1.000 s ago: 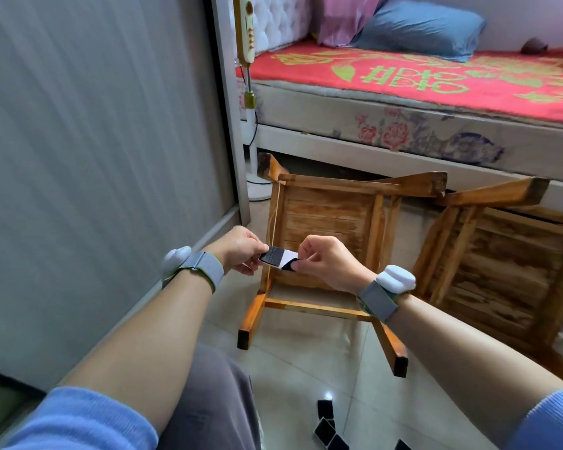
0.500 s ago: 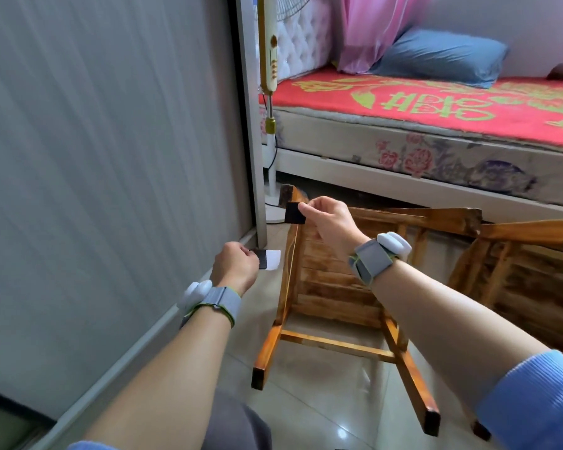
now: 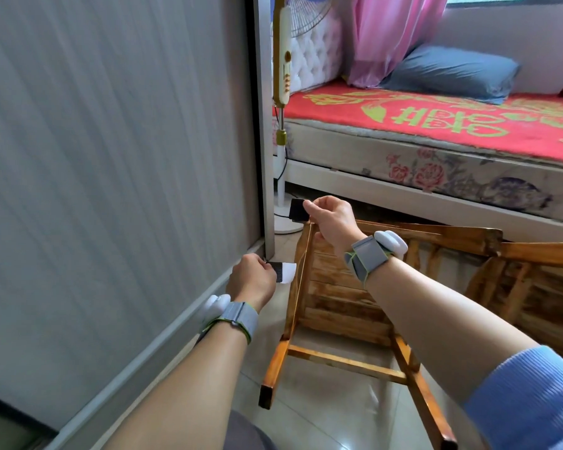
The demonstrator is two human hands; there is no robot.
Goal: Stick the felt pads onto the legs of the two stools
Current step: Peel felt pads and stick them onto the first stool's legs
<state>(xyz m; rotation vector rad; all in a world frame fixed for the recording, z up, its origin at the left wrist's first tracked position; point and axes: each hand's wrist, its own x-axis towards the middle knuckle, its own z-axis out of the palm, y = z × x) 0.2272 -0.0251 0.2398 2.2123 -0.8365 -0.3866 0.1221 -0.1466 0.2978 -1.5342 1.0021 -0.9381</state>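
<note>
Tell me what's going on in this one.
A person works on two wooden stools, the nearer stool and a second stool, both tipped over on the tiled floor beside a bed. The right hand pinches a black felt pad at the end of one of the nearer stool's legs; whether it is stuck yet cannot be told. The left hand holds a black-and-white strip, probably backing paper.

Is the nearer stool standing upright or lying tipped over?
Tipped over: the stool lies on its side on the floor, legs pointing toward the camera, seat underside showing.
</note>
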